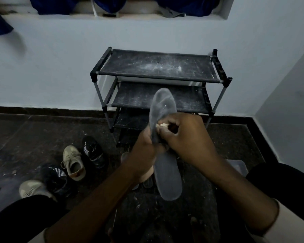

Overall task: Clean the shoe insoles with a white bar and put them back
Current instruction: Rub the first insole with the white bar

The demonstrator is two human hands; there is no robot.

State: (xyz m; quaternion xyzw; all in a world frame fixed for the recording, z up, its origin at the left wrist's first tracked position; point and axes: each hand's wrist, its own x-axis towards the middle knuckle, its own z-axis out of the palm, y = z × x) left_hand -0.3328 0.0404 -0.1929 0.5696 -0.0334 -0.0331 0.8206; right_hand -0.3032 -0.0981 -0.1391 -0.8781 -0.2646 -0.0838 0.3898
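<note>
A long grey insole [162, 106] stands nearly upright in front of me, its toe pointing up and its heel hanging down between my arms. My left hand [144, 148] grips it around the middle from the left. My right hand [181, 135] pinches a small white bar [162, 125] and presses it against the insole's middle. Most of the bar is hidden by my fingers. Pale streaks show on the insole's upper part.
A black three-tier shoe rack [158, 67], dusted white, stands against the wall ahead. Two beige sneakers [74, 163] and two black striped shoes [93, 151] lie on the dark floor at the left. A grey plastic box [237, 167] sits to my right. My knees frame the bottom.
</note>
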